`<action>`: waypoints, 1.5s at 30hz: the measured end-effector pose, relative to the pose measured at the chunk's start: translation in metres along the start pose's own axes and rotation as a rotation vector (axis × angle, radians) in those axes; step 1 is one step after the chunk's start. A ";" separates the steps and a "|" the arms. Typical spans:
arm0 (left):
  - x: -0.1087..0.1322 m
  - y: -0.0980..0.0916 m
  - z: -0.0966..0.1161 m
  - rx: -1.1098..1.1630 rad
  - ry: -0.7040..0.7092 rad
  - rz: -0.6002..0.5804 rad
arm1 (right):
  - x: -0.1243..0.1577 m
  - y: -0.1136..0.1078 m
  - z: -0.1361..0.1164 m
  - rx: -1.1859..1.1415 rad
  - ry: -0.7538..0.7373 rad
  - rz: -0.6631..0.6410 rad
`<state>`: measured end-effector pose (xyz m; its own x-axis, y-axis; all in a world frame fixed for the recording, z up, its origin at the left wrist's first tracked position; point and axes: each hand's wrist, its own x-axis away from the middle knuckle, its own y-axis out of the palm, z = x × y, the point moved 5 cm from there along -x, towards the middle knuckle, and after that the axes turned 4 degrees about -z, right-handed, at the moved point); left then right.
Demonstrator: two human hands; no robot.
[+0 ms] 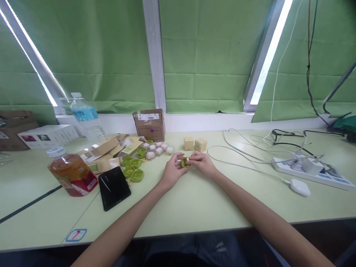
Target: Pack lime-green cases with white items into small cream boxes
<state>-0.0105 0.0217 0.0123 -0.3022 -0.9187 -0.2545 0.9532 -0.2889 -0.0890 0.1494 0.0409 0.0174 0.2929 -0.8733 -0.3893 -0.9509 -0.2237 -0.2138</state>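
Observation:
Above the middle of the table, my left hand (171, 172) is closed around a small green case (183, 162) with a hollow inside. My right hand (205, 164) meets it from the other side, its fingers pinched at the rim on a tiny cream-coloured piece (187, 159) whose kind I cannot make out. Just behind the hands stand two small cardboard boxes (188, 144). To the left lie several open green cases (137, 175) of the same sort. Beyond them, a clear plastic tray (168, 150) holds several pale pink, egg-shaped pieces (158, 151).
Flattened cardboard packaging (104, 150), a black tablet (114, 188), a drink bottle (72, 172) and a water bottle (87, 118) occupy the left side. A brown carton (151, 126) stands at the back. On the right are a power strip (330, 178), a white charger (300, 187) and loose cables.

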 end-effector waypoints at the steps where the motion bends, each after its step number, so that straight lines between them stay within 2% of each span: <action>1: 0.000 0.000 0.001 0.006 0.000 0.001 | 0.000 0.001 -0.001 -0.007 0.001 0.000; 13: 0.000 -0.002 -0.003 -0.021 0.037 0.044 | 0.000 0.006 -0.006 0.031 -0.008 -0.027; 37: -0.001 0.000 0.001 -0.030 0.044 0.047 | 0.003 0.008 -0.020 0.415 -0.241 -0.040; 45: -0.001 -0.001 -0.001 -0.058 0.064 0.044 | 0.005 0.010 -0.019 0.404 -0.242 -0.044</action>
<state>-0.0109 0.0230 0.0120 -0.2620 -0.9105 -0.3200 0.9640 -0.2311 -0.1317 0.1399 0.0257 0.0305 0.3927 -0.7298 -0.5596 -0.8361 -0.0299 -0.5477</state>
